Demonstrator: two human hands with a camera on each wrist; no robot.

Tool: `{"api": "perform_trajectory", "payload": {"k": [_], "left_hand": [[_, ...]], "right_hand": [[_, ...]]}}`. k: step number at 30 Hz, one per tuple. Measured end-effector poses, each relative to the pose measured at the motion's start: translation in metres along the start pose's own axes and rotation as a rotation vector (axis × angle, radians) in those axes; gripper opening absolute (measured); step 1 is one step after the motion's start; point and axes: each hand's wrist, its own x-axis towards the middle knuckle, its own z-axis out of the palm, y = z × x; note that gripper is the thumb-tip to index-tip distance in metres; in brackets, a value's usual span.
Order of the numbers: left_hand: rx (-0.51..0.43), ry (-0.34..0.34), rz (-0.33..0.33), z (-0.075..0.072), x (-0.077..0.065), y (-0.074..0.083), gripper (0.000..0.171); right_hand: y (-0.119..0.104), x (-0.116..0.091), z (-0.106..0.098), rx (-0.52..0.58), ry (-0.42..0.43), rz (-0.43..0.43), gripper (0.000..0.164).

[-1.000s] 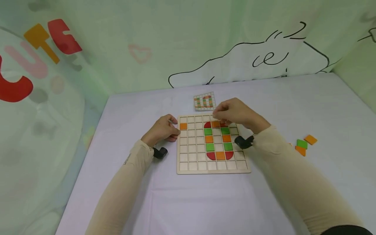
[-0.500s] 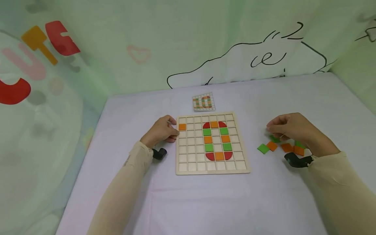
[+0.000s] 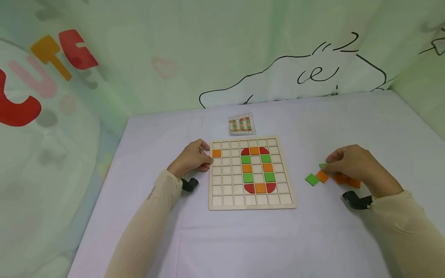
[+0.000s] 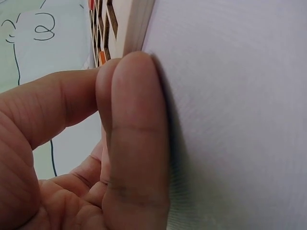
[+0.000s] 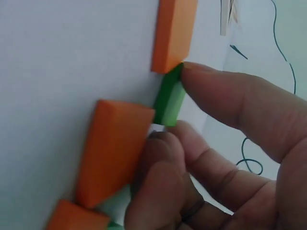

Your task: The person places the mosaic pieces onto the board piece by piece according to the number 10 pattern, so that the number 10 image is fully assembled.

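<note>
A wooden grid board (image 3: 227, 190) lies mid-table. Red, orange and green tiles form a closed ring in its right part, and one orange tile (image 3: 216, 153) sits near its upper left corner. My left hand (image 3: 192, 156) holds the board's left edge between thumb and fingers; the left wrist view shows the fingertips (image 4: 136, 72) against that edge. To the right of the board, my right hand (image 3: 358, 166) is over the loose tiles. Its thumb and fingers pinch a green tile (image 5: 170, 96), which lies between two orange tiles in the right wrist view.
A small pattern card (image 3: 242, 124) lies behind the board, printed with a coloured grid. Loose tiles near my right hand include a green one (image 3: 312, 179) and an orange one (image 3: 322, 177). A printed curtain (image 3: 167, 46) hangs behind the table.
My right hand has moved from the board's top edge to the loose tiles on the right, and its fingers have come onto a green tile. The left hand has stayed at the board's edge.
</note>
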Motion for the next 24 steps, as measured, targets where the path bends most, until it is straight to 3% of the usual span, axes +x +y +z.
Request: {"api": "perform_trajectory", "payload": {"k": [8,16,20,24], "left_hand": [[0.0,0.012,0.006,0.001,-0.001,0.0,0.04],[0.002,0.003,0.007,0.002,0.0,-0.001,0.04],[0.008,0.005,0.011,0.001,0.001,-0.001,0.041],[0.012,0.007,0.009,0.001,0.002,-0.002,0.041]], "right_hand": [[-0.003,0.002,0.001,-0.036,0.0,-0.005,0.038],[-0.001,0.002,0.006,0.013,0.031,-0.032,0.033],[-0.012,0.005,0.006,0.113,0.039,-0.074,0.033],[-0.039,0.016,0.012,0.253,0.047,-0.098,0.034]]}}
